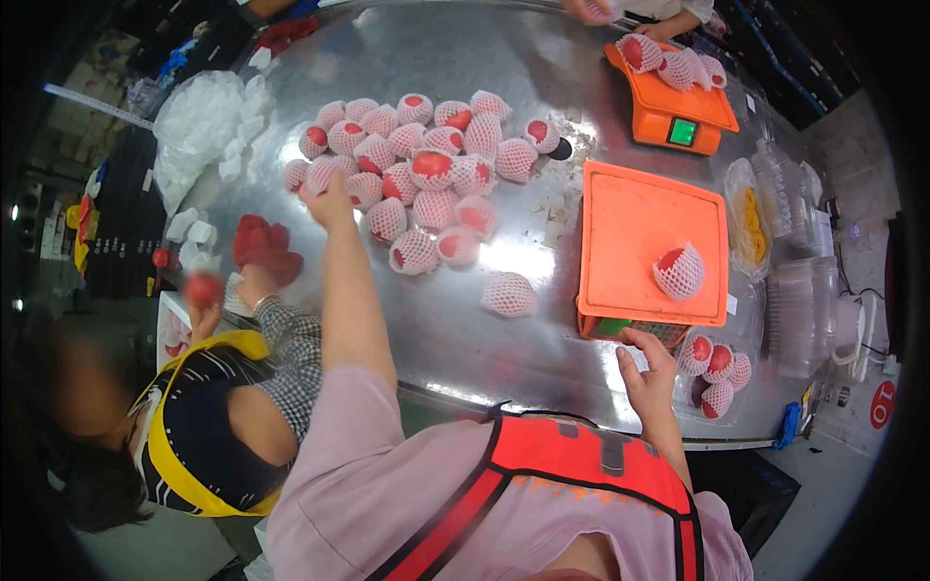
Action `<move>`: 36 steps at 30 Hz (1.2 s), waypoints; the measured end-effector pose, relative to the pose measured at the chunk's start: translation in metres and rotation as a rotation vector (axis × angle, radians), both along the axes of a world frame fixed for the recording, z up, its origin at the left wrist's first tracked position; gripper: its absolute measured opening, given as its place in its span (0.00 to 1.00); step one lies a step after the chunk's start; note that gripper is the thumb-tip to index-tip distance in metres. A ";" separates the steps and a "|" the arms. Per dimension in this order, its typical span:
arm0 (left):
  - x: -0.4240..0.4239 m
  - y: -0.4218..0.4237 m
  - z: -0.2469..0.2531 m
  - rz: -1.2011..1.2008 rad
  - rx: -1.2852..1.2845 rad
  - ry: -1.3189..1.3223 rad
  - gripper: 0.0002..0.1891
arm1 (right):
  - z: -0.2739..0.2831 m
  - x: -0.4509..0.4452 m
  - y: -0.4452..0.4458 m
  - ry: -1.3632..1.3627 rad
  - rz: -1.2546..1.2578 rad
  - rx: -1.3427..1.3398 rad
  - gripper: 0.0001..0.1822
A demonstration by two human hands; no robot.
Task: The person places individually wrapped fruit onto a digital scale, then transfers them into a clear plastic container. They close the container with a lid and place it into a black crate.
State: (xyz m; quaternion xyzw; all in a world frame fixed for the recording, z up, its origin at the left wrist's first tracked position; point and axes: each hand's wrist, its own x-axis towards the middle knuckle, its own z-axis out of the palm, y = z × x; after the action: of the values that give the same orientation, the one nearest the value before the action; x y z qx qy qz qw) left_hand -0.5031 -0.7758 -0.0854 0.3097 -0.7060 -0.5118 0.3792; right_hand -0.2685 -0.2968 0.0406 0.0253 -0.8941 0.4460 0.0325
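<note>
My left hand [328,202] reaches to the left end of a pile of red fruits in white foam nets, its thumb and fingers around one netted fruit [320,176]. The rest of the pile [434,208] spreads to the right across the steel table. My right hand [652,378] holds nothing; its fingers are apart, close to the front of an orange scale [625,218] with a green display. On that scale's platform lies one netted fruit [678,271]. Another netted fruit [509,294] sits apart on the table, between the pile and the scale.
Beside the scale, a clear tray [734,417] holds several netted fruits. Clear plastic boxes [803,316] are stacked at right. Foam nets fill a bag [200,131] at left. A co-worker [218,414] handles a red fruit [204,289]. Another person's arm [679,25] is beside a second scale [683,109].
</note>
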 end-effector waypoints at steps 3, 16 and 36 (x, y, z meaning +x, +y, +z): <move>0.051 -0.007 -0.028 0.113 0.021 -0.259 0.35 | 0.004 -0.003 -0.005 -0.026 0.029 0.013 0.13; 0.001 0.044 0.049 -0.676 -0.919 -0.858 0.27 | -0.008 -0.027 -0.021 -0.103 0.067 -0.085 0.14; 0.001 -0.016 -0.012 -0.392 -0.501 -0.620 0.41 | 0.000 -0.026 -0.028 -0.036 0.139 -0.091 0.13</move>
State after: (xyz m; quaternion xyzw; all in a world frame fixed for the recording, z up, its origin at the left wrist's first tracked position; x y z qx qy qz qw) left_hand -0.5016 -0.7915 -0.0977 0.2074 -0.9339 -0.2702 0.1087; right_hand -0.2947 -0.3244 0.0409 0.0776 -0.8694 0.4878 -0.0136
